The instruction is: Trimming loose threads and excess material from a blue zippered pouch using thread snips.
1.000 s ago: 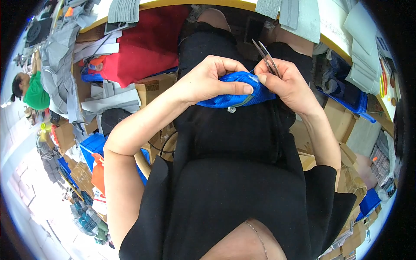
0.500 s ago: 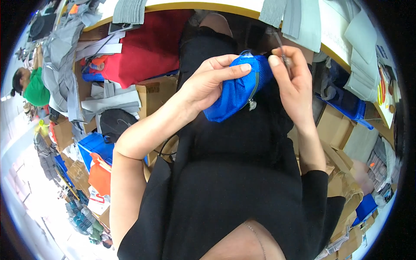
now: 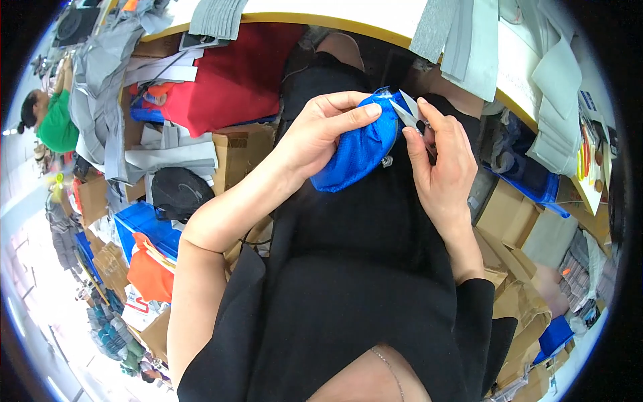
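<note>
i see a cluttered counter (image 3: 335,17) above cardboard boxes (image 3: 234,157); my left hand (image 3: 321,134) grips a blue pouch (image 3: 355,157), right hand (image 3: 439,167) pinching snips (image 3: 405,110) at its edge.

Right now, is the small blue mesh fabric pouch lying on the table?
No, the small blue mesh fabric pouch is held up over the lap in the left hand, beside the right hand.

Red cloth (image 3: 231,84) is piled at eleven o'clock above a cardboard box (image 3: 234,151), with grey strips (image 3: 462,40) draped at one o'clock.
</note>
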Demonstrator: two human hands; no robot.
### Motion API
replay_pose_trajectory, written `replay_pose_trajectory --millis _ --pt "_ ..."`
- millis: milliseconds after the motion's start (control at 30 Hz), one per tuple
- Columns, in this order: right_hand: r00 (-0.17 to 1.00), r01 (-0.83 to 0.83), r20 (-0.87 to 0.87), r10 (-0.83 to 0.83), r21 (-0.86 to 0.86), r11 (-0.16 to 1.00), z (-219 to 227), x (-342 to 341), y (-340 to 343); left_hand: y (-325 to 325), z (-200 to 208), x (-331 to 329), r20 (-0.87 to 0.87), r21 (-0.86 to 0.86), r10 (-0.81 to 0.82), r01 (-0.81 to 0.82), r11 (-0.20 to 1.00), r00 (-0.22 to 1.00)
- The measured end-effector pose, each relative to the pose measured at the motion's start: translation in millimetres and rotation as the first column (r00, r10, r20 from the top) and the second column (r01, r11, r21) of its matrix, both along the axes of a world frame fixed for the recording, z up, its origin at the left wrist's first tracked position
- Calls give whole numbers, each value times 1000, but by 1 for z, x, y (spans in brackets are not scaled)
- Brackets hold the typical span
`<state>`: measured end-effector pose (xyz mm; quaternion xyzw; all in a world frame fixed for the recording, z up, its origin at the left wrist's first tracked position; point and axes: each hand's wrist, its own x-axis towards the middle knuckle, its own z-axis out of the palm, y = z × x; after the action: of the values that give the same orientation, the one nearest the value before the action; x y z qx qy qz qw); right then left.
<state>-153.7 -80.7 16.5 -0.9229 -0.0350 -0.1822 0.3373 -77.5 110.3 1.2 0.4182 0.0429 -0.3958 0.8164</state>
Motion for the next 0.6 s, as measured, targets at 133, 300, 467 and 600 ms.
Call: replay_pose_trajectory --millis 133,300,467,600 --pt "1000 -2 -13 2 -4 1000 5 0 1 1 2 1 21 23 -5 4 1000 1000" --pt "999 -16 -28 16 -12 1000 6 -1 1 3 3 1 58 29 -1 0 1000 998" --pt "1000 25 4 -25 -65 998 2 -1 6 1 3 3 70 47 -18 15 999 997" --pt "991 19 132 8 -205 979 -1 2 10 -4 -1 -3 111 72 -131 124 990 985"
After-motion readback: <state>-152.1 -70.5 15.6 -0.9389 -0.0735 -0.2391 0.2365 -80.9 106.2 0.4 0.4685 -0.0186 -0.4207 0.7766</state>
